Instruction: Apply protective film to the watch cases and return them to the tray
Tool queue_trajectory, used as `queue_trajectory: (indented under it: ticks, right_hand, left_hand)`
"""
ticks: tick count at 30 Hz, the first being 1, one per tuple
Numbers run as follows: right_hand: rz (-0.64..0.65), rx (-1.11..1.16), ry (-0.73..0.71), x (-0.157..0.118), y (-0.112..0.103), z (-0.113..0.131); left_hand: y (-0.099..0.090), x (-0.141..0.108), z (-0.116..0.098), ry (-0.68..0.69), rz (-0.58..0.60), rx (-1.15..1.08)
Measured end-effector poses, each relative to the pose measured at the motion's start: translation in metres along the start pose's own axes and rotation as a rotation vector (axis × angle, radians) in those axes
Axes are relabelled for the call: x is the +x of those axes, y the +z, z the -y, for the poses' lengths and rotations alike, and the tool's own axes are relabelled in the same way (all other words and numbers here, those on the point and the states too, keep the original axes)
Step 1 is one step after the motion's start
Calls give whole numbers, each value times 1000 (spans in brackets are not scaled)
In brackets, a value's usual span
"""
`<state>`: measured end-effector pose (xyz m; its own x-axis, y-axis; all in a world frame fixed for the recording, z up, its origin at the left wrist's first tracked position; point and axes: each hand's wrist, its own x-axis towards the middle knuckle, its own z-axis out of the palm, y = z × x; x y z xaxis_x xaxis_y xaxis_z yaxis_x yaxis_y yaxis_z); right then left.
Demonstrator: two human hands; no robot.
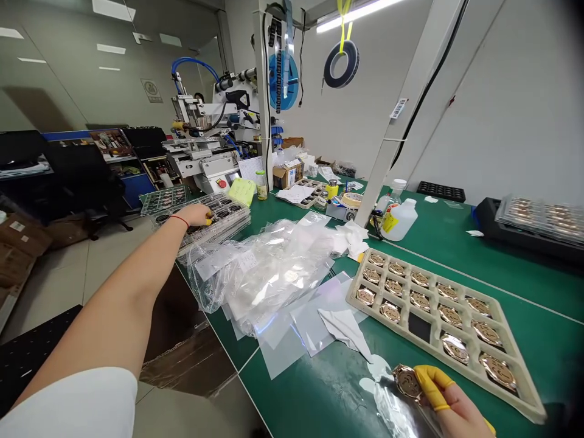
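My right hand (456, 406), with yellow finger cots, pinches a rose-gold watch case (407, 382) by its edge, above the front of the green table. Beside it lies a beige tray (527, 398) with rows of similar gold watch cases; one front-row compartment holds only a dark pad (418, 327). My left arm stretches far forward. My left hand (195, 215) has its fingers bent together over a stack of clear plastic trays (237, 220) that hold dark round parts. Whatever is between those fingertips is too small to make out.
Crumpled clear plastic bags (274, 261) and translucent sheets (283, 347) cover the middle. A white cloth (347, 328) lies nearby. A white bottle (400, 220) stands by the slanted post (381, 176). A black bin with clear trays (542, 213) is at right.
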<state>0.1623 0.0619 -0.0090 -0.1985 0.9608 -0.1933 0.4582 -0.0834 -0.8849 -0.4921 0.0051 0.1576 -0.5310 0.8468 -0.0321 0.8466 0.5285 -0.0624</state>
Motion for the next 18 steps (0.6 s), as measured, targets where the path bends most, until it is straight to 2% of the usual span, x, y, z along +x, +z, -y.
queue_trajectory:
  ticks: [4,8,12,18]
  right_hand:
    - [15,-16,10,-1,0,7]
    - [27,-5,44,-3,0,14]
    - [35,28,107,-2,-1,11]
    - [43,57,69,4,-5,-1]
  left_hand:
    - [10,-14,10,-143,-80,-90]
    - [18,-27,8,-211,-221,-252]
    - [18,-36,-8,-148,-293,-428]
    - [15,-42,-38,-32,-305,-529]
